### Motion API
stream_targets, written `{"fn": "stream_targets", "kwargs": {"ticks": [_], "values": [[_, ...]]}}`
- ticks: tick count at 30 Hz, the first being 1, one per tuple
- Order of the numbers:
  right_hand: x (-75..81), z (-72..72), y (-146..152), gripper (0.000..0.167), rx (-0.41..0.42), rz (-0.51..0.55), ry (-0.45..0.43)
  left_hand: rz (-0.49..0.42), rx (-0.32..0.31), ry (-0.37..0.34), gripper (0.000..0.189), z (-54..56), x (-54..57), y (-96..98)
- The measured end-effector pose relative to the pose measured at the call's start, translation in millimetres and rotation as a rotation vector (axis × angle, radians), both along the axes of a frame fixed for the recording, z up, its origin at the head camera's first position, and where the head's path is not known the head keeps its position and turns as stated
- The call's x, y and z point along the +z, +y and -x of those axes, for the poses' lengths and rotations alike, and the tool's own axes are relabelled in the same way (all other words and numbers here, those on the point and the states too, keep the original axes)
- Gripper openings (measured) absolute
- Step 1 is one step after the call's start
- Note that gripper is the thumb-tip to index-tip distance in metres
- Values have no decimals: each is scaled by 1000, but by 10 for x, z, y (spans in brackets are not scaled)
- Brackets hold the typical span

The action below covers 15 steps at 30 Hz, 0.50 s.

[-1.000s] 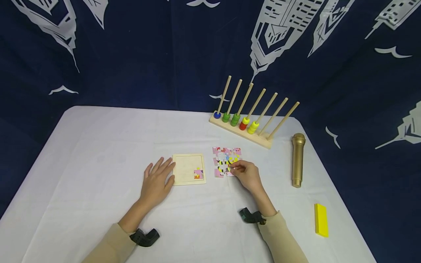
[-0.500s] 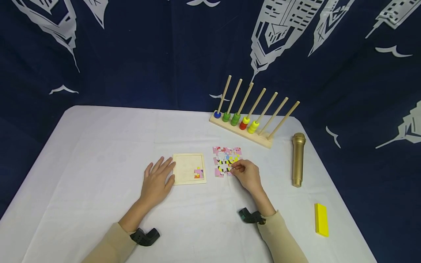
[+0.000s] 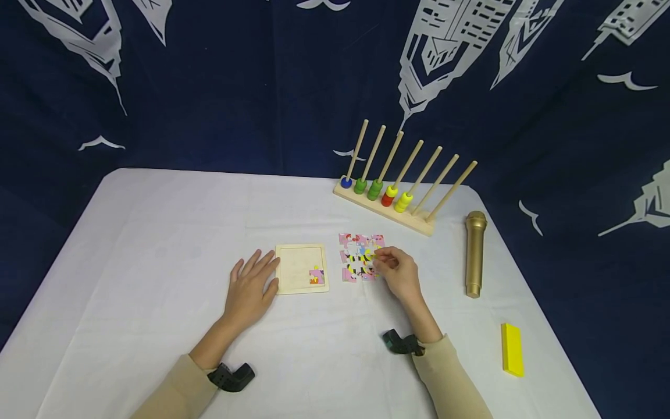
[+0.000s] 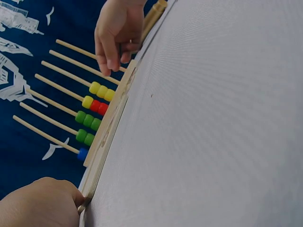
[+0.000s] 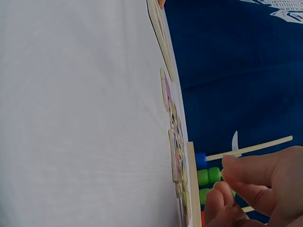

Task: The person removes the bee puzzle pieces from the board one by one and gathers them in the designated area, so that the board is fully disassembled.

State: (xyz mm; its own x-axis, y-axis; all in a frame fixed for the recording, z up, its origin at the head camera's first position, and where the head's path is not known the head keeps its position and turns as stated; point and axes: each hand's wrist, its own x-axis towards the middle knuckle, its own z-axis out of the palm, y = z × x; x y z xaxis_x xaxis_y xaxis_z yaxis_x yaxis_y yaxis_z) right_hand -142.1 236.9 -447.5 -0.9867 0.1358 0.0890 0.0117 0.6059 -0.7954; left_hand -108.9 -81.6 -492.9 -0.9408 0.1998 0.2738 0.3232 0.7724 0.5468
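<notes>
My left hand (image 3: 250, 294) lies with fingers spread on the white cloth, its fingertips and thumb at the left rim of a square wooden puzzle tray (image 3: 293, 265). One pink puzzle piece (image 3: 316, 276) sits in the tray's lower right corner. Right of the tray, several puzzle pieces (image 3: 349, 274) with pink, yellow and black print lie in a loose square. Over their right side hovers my right hand (image 3: 400, 274), thumb and fingers bent. In the right wrist view, nothing shows between the thumb and fingers of the right hand (image 5: 265, 189).
Behind the pieces stands a wooden peg rack (image 3: 384, 210) with blue, green, red and yellow beads. A gold microphone-shaped tube (image 3: 474, 256) lies at the right, a yellow block (image 3: 512, 350) nearer the front. A dark blue curtain (image 3: 209, 87) hangs behind the table.
My right hand has shifted slightly right and up from the lower pieces, uncovering more of them. My left hand and the tray have stayed in place.
</notes>
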Motion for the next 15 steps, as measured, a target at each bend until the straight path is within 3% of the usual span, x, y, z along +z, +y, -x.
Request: {"fn": "stream_targets", "kwargs": {"ticks": [5,9,15], "values": [[37,-14,-77,23,50,90,4,-1,5,19,43,2,-5,-2],[74,-18,-226,28,120,88,10,-6,10,37,43,1,-3,1],[113,-34,-535,32,260,115,-1,-4,12,4,43,1,-1,6]]}}
